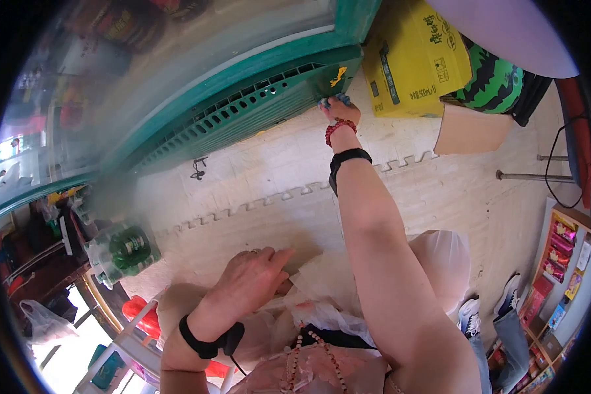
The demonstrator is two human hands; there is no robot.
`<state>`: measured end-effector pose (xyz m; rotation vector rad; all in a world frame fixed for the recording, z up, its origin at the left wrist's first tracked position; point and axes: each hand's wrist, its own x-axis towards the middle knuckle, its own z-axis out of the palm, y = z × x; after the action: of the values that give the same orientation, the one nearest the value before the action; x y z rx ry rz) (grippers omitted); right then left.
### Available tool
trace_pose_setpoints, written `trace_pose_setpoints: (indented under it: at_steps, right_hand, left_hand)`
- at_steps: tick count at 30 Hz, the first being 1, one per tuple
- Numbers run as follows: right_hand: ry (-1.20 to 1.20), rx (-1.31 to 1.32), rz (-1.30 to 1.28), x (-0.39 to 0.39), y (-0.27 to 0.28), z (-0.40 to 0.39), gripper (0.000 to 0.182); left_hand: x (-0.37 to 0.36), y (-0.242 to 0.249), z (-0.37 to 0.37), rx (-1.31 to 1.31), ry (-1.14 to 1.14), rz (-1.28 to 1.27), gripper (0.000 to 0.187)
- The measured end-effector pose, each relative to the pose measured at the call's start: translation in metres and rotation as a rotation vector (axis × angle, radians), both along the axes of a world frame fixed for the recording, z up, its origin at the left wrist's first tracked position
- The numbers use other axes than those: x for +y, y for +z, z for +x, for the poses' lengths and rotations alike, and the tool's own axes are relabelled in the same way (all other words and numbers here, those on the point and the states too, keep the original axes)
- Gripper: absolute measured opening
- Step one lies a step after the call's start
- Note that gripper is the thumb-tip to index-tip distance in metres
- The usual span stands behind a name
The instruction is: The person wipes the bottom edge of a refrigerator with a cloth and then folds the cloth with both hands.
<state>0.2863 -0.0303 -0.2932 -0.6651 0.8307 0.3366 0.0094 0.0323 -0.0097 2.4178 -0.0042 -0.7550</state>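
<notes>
My right hand (343, 114) reaches far forward, low by the base of a green refrigerated cabinet. Its fingers are closed on a small bunched bluish, multicoloured thing (335, 100), whose kind I cannot make out. The slotted green grille (230, 121) of the cabinet lies just left of this hand, with a yellow piece (339, 77) close beyond it. Above my lap, my left hand (253, 279) is loosely bent, its fingers partly stretched and nothing visible in them; its palm side is hidden. Red beads and a black band circle my right wrist; a black strap is on my left.
A yellow carton (407, 65) and a watermelon-patterned ball (492, 82) stand at the right. Green bottles in plastic wrap (128, 249) sit at the left. Another person's shoes (469, 318) are at lower right, beside shelves (545, 295). A small black item (198, 169) lies on the mat floor.
</notes>
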Motion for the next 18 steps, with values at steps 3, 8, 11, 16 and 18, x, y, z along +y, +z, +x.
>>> trace_pose_setpoints:
  at_steps: [3,8,11,16,18]
  right_hand:
    - [0.114,-0.075,-0.299,0.002,0.028,-0.008,0.011]
    - [0.185,0.012,-0.390,0.002,0.029,-0.005,0.018]
    - [0.255,-0.012,-0.488,0.001,-0.011,0.004,0.022]
    - [0.199,0.007,-0.352,-0.001,0.006,0.001,0.023]
    - [0.167,-0.002,-0.325,0.001,0.028,-0.007,0.023]
  left_hand:
    - [0.000,0.003,0.002,0.015,0.008,0.001,0.029]
    - [-0.002,0.001,0.005,0.009,0.007,-0.017,0.029]
    - [-0.001,0.000,0.004,0.007,-0.013,-0.004,0.029]
    - [-0.001,0.001,0.005,-0.002,-0.019,0.001,0.029]
    - [-0.002,0.002,0.003,0.007,-0.012,0.006,0.029]
